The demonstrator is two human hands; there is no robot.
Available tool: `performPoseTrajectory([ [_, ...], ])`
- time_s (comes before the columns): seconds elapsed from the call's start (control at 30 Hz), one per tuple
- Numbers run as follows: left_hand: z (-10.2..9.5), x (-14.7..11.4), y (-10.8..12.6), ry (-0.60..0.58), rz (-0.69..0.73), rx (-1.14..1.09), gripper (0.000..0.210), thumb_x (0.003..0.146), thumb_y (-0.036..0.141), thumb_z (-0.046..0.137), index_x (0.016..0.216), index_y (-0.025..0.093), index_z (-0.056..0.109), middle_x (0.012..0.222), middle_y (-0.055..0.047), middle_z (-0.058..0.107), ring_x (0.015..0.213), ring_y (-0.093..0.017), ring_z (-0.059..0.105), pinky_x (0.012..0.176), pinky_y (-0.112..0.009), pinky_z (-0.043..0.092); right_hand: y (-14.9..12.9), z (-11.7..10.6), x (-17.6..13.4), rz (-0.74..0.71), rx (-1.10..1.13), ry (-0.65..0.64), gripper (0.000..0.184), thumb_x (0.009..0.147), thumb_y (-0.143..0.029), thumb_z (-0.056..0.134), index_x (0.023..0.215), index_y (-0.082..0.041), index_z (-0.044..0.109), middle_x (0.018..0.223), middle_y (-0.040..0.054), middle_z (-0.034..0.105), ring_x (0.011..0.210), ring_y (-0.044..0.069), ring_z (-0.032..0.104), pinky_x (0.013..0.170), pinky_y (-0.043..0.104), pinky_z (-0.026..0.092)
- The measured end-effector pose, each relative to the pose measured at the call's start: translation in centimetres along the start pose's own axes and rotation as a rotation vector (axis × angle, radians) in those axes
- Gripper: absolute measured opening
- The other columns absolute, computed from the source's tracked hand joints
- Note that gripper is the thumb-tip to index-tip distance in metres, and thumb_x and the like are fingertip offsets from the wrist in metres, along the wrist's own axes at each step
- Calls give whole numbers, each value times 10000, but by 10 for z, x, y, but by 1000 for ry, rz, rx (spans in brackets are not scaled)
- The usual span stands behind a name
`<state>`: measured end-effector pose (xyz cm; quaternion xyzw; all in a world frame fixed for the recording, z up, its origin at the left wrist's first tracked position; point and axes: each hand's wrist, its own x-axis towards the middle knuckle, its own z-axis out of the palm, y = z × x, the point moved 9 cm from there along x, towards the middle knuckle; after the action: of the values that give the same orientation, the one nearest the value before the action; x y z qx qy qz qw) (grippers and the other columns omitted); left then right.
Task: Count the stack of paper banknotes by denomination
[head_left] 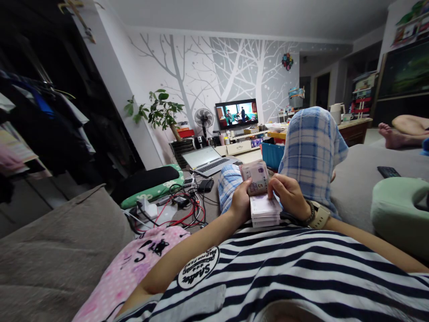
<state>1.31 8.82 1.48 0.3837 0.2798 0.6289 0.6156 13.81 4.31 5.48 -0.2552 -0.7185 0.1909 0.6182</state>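
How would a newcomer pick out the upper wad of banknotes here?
Start at the striped shirt, then look just above it in the picture to the left hand. The upper wad of banknotes is in its grip; unlike the paler stack below, it shows a large 5.

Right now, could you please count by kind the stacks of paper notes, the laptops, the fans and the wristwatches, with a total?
Note stacks: 2 (upper stack in the left hand, lower stack)
Laptop: 1
Electric fan: 1
Wristwatch: 1
Total: 5
The single notes cannot be counted.
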Motion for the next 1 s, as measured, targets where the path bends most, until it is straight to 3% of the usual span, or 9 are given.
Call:
performPoseTrajectory([
  [0.17,-3,2,2,-14,12,47,183,670,284,684,735,113,685,750,-72,729,909,-261,674,842,-336,514,18,-11,5,130,-115,125,349,840,-455,612,625,-197,518,545,-20,511,521,119,423,525,262,331],
  [0.37,10,-10,9,-82,3,44,108,647,209,652,707,123,679,734,-79,727,897,-271,682,818,-337,515,33,-17,9,203,-186,152,387,803,-505,628,610,-193,505,539,-28,460,526,114,384,508,258,298],
  [0.57,12,-11,9,-81,7,43,143,631,169,656,763,129,692,765,-71,734,914,-265,684,822,-342,517,27,-16,9,185,-170,159,350,817,-436,612,601,-194,479,532,-37,431,521,110,371,508,257,286],
  [0.77,6,-4,11,-15,24,39,114,675,236,673,711,129,681,722,-58,720,916,-251,673,808,-308,511,18,-17,7,114,-200,178,288,842,-387,596,648,-198,499,562,-38,445,539,114,384,525,259,297],
  [1.0,7,-4,14,-64,75,161,181,699,290,624,737,126,692,700,-52,709,840,-229,669,745,-288,507,10,-14,4,29,-165,157,260,863,-381,586,691,-205,505,581,-43,429,553,116,373,545,263,312],
])
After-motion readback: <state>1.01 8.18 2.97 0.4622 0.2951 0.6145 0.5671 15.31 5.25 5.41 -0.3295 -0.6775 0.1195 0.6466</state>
